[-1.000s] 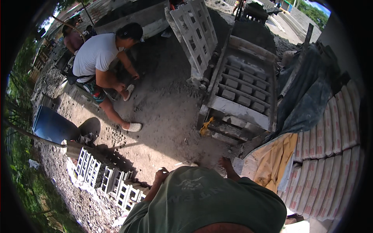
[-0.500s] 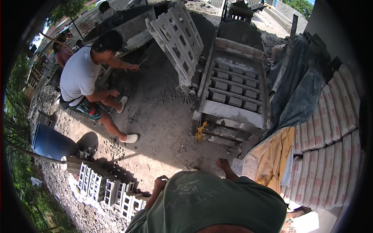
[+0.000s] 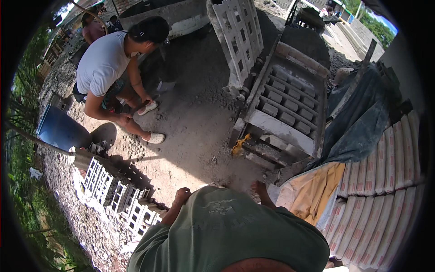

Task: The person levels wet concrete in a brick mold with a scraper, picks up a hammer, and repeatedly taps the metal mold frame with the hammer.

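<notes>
My left hand (image 3: 182, 196) hangs by my green shirt (image 3: 226, 235) with its fingers curled and nothing in it, just right of a row of white hollow concrete blocks (image 3: 118, 196). My right hand (image 3: 260, 187) shows only partly above the shirt, close to the front of a metal block-moulding machine (image 3: 290, 109); its fingers are hard to read. Neither hand touches anything that I can see.
A person in a white shirt (image 3: 105, 63) bends over the sandy ground (image 3: 195, 131) at upper left, another person behind. A white grid mould (image 3: 240, 41) leans on the machine. Blue barrel (image 3: 61, 131) at left. Stacked sacks (image 3: 389, 190), yellow cloth (image 3: 317, 192) and dark tarp (image 3: 362, 122) at right.
The view has shifted closer to the ground and the machine. The person in white has leaned further forward. My hands stay at my sides.
</notes>
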Action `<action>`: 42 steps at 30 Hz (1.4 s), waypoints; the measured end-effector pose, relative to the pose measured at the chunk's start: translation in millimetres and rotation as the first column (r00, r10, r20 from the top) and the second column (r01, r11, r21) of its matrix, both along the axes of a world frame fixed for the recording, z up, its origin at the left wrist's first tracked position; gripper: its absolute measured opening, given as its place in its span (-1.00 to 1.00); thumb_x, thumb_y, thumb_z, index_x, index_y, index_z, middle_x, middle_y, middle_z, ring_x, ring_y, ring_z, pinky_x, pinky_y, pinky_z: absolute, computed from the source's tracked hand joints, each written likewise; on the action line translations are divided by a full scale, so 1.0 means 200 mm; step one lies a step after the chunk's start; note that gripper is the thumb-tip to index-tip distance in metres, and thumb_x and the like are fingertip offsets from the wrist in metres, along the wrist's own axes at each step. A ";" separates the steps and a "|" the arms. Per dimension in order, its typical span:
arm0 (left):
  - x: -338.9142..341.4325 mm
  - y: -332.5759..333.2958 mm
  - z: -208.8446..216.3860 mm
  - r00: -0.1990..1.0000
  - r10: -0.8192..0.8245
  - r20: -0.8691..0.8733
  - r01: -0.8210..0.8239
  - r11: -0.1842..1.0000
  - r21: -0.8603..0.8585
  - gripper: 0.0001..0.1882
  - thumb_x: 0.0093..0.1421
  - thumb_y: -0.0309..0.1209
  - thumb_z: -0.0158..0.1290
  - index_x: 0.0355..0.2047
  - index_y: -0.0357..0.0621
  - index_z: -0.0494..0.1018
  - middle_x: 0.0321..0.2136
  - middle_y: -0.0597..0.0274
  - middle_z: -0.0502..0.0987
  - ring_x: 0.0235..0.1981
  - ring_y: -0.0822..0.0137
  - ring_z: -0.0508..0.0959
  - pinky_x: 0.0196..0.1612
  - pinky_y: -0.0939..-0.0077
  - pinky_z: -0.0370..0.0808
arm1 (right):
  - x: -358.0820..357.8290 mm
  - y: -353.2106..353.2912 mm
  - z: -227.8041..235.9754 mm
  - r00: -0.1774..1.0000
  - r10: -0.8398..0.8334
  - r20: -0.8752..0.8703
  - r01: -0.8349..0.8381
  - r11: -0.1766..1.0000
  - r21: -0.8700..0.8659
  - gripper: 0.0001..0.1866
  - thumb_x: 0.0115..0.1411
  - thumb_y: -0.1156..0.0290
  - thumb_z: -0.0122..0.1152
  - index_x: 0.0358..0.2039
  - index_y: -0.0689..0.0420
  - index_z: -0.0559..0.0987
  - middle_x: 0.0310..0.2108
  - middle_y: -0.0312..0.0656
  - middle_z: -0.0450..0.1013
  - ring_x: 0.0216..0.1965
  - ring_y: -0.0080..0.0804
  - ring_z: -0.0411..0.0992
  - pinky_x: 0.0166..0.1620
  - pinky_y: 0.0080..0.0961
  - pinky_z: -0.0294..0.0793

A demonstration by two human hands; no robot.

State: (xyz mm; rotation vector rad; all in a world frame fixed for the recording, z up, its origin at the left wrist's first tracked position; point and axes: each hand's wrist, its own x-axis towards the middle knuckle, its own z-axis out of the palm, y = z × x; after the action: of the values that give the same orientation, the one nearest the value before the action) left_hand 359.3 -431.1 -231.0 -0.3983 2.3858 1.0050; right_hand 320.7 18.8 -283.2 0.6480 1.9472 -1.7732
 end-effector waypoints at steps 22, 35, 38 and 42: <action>0.03 0.06 0.03 0.993 0.121 -0.001 -0.121 0.987 -0.108 -0.84 -0.02 -0.29 0.06 -0.40 0.08 0.56 -0.44 0.11 0.57 -0.36 0.14 0.57 -0.21 0.35 0.48 | -0.01 0.09 -0.17 0.987 0.038 0.158 -0.020 0.993 -0.117 -0.59 0.25 0.03 -0.22 -0.15 0.08 0.40 -0.28 -0.13 0.47 -0.36 -0.27 0.42 -0.35 -0.32 0.41; 0.09 0.04 0.02 0.997 0.066 -0.035 -0.071 0.985 -0.157 -0.74 -0.06 -0.32 0.03 -0.30 0.09 0.56 -0.32 0.10 0.56 -0.26 0.14 0.56 -0.12 0.38 0.46 | 0.11 -0.03 0.07 0.975 0.006 0.221 -0.011 1.000 0.020 -0.52 0.23 0.01 -0.18 -0.12 0.14 0.45 -0.27 -0.16 0.50 -0.33 -0.33 0.45 -0.30 -0.35 0.38; 0.09 0.04 0.08 0.994 0.099 -0.043 -0.103 0.988 -0.118 -0.69 -0.06 -0.33 0.03 -0.25 0.05 0.55 -0.32 0.01 0.55 -0.25 0.13 0.56 -0.11 0.38 0.46 | 0.13 -0.03 0.12 0.990 0.093 0.108 -0.092 0.996 -0.017 -0.51 0.23 0.02 -0.20 -0.12 0.17 0.45 -0.27 -0.14 0.50 -0.33 -0.32 0.46 -0.31 -0.38 0.38; 0.13 0.04 0.09 0.992 0.127 0.009 -0.126 0.987 -0.095 -0.71 -0.01 -0.34 -0.03 -0.25 -0.02 0.54 -0.23 0.03 0.50 -0.15 0.10 0.49 -0.04 0.34 0.40 | 0.12 -0.05 0.13 0.986 0.054 0.157 -0.052 0.998 -0.018 -0.52 0.24 0.03 -0.19 -0.11 0.18 0.44 -0.27 -0.14 0.51 -0.33 -0.32 0.46 -0.31 -0.38 0.40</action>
State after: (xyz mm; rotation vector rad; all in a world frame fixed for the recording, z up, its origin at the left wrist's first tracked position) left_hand 384.8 -422.6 -213.4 -0.5968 2.4261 0.9429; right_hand 344.4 9.1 -257.1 0.7020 1.8282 -1.6501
